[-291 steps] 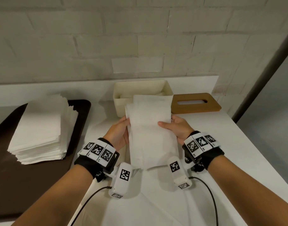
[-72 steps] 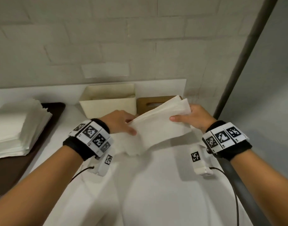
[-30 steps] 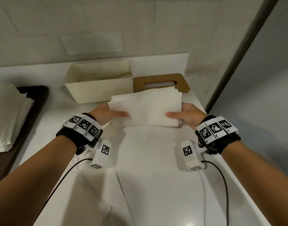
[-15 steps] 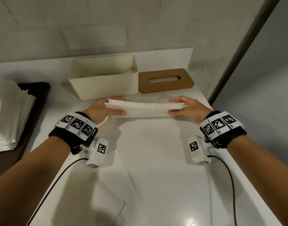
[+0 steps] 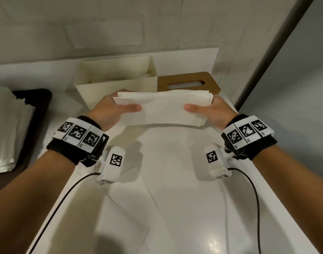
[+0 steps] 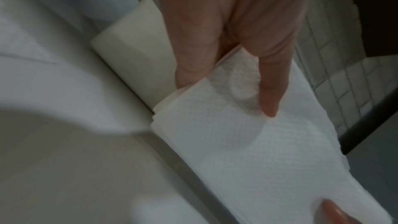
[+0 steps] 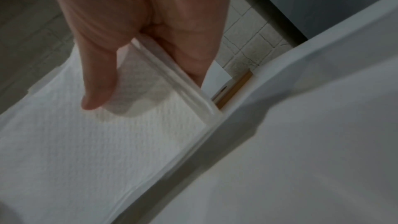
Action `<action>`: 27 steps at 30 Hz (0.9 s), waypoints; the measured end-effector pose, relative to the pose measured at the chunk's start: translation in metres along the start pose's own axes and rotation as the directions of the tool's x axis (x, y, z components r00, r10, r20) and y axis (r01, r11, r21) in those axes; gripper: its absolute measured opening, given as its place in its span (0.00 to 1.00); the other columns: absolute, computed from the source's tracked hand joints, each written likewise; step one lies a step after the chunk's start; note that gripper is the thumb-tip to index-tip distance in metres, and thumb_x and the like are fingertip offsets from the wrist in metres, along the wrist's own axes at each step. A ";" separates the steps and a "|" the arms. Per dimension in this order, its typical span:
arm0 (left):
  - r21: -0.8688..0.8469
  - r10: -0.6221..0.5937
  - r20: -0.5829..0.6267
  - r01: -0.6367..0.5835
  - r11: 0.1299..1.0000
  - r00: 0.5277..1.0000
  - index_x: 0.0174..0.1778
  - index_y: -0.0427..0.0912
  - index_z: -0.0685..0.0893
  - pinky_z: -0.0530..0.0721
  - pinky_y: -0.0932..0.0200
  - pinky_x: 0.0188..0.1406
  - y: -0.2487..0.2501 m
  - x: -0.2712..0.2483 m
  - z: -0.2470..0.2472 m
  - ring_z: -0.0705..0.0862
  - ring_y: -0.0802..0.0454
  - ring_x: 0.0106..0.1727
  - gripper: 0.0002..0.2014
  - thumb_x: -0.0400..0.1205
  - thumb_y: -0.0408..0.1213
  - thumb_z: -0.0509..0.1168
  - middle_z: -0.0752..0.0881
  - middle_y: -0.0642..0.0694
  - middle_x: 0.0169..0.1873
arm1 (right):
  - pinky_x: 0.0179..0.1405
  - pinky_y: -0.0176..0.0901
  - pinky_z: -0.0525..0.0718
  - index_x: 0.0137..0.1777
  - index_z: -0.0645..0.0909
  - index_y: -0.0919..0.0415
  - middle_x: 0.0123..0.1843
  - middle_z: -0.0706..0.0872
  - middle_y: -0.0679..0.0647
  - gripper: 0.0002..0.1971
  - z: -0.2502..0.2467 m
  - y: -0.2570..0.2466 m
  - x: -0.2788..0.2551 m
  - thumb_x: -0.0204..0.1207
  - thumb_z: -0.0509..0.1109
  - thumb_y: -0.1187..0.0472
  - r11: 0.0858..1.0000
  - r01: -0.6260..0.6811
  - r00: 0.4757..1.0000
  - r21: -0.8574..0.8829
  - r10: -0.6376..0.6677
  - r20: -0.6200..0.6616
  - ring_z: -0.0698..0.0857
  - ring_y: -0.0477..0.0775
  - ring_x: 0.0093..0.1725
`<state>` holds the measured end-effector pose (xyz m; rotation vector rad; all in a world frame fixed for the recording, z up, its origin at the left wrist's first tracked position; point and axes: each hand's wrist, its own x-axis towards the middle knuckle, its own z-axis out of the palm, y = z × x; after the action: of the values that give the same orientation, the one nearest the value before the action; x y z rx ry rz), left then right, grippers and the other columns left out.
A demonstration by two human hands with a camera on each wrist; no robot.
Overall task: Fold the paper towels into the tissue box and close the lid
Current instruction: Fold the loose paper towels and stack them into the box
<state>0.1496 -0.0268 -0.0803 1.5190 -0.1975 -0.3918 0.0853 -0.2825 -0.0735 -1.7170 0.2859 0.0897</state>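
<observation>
Nearest the camera, on the white table [image 5: 175,208], lie a couple of loose flat sheets [image 5: 120,222], with nothing touching them. Just beyond, the folded paper towels [image 5: 162,109] are held off the table between both hands. The left hand [image 5: 109,112] pinches the left end, thumb on top and fingers underneath. The right hand [image 5: 213,110] pinches the right end the same way. Behind the bundle stands the open tissue box [image 5: 118,88], and the wooden lid [image 5: 188,83] lies flat just to its right. Far left, a tall stack of unfolded towels [image 5: 5,129] sits on a dark tray [image 5: 38,96].

The bundle looks about as long as the box opening, so an end could catch on the rim and crumple if it goes in tilted. The layers at the right end are fanning slightly; a loosened pinch could let them slide apart. Pushing hard against the light box might shove it toward the wall.
</observation>
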 end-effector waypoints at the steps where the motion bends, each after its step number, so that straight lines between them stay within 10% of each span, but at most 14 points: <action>1: 0.008 -0.011 0.004 0.011 1.000 1.000 0.42 0.44 0.82 0.86 0.69 0.36 -0.005 0.001 -0.003 0.89 0.61 0.35 0.16 0.73 0.16 0.66 0.90 0.55 0.30 | 0.53 0.39 0.84 0.50 0.82 0.54 0.50 0.87 0.50 0.12 0.000 0.003 0.000 0.68 0.76 0.64 1.000 -0.019 0.999 -0.016 0.020 0.032 0.86 0.48 0.50; 5: 0.092 -0.131 0.057 0.126 0.988 0.990 0.48 0.44 0.83 0.87 0.70 0.40 -0.023 0.001 -0.010 0.88 0.55 0.48 0.17 0.67 0.23 0.74 0.92 0.56 0.35 | 0.57 0.42 0.83 0.50 0.82 0.53 0.54 0.86 0.51 0.13 0.000 0.017 0.000 0.67 0.76 0.67 0.993 -0.108 0.985 -0.056 0.114 0.128 0.86 0.48 0.52; 8: 0.106 -0.198 0.179 0.181 0.978 0.964 0.49 0.45 0.85 0.86 0.71 0.38 -0.026 0.001 -0.015 0.90 0.59 0.47 0.35 0.44 0.38 0.84 0.92 0.55 0.41 | 0.59 0.44 0.81 0.50 0.81 0.52 0.52 0.87 0.49 0.15 0.000 0.022 0.001 0.67 0.76 0.68 0.988 -0.141 0.977 -0.058 0.149 0.151 0.85 0.49 0.53; 11: 0.170 -0.208 0.195 0.176 0.970 0.959 0.50 0.45 0.85 0.86 0.72 0.39 -0.026 0.000 -0.016 0.89 0.59 0.50 0.32 0.48 0.30 0.83 0.92 0.55 0.41 | 0.63 0.46 0.81 0.57 0.82 0.59 0.55 0.86 0.52 0.18 0.001 0.019 0.004 0.68 0.76 0.66 0.984 -0.142 0.978 -0.111 0.156 0.135 0.85 0.52 0.56; 16: 0.207 -0.107 0.228 0.059 0.977 0.968 0.37 0.51 0.91 0.83 0.70 0.47 -0.021 0.000 -0.015 0.88 0.63 0.43 0.22 0.47 0.35 0.84 0.91 0.55 0.38 | 0.54 0.36 0.83 0.54 0.83 0.59 0.53 0.87 0.54 0.14 0.006 0.004 0.004 0.68 0.74 0.71 0.989 -0.100 0.975 -0.113 0.120 0.186 0.86 0.49 0.52; 19: 0.284 -0.219 0.196 0.159 0.946 0.956 0.47 0.50 0.87 0.86 0.62 0.50 -0.020 0.000 -0.017 0.88 0.56 0.50 0.38 0.38 0.42 0.85 0.91 0.52 0.46 | 0.42 0.28 0.83 0.54 0.82 0.60 0.51 0.87 0.53 0.14 0.003 0.002 0.007 0.69 0.75 0.68 0.988 -0.114 0.990 -0.100 0.122 0.077 0.85 0.47 0.47; 23: 0.441 -0.263 0.087 0.199 0.875 0.961 0.54 0.48 0.83 0.83 0.51 0.57 -0.018 -0.004 -0.009 0.84 0.48 0.56 0.38 0.44 0.47 0.79 0.87 0.47 0.53 | 0.57 0.44 0.85 0.62 0.80 0.63 0.58 0.87 0.56 0.24 0.007 0.008 0.008 0.64 0.79 0.66 0.962 -0.232 0.957 -0.143 0.252 0.145 0.85 0.53 0.57; 27: 0.295 -0.174 -0.025 0.174 0.940 0.984 0.58 0.40 0.84 0.83 0.64 0.56 -0.016 -0.001 -0.007 0.85 0.50 0.57 0.25 0.64 0.34 0.80 0.88 0.46 0.53 | 0.66 0.54 0.80 0.59 0.81 0.61 0.59 0.87 0.57 0.25 0.010 0.007 0.010 0.61 0.81 0.60 0.971 -0.187 0.979 -0.149 0.197 0.055 0.84 0.56 0.60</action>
<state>0.1491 -0.0195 -0.0963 1.8399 -0.1261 -0.5219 0.0944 -0.2754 -0.0846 -1.8209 0.4023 0.3180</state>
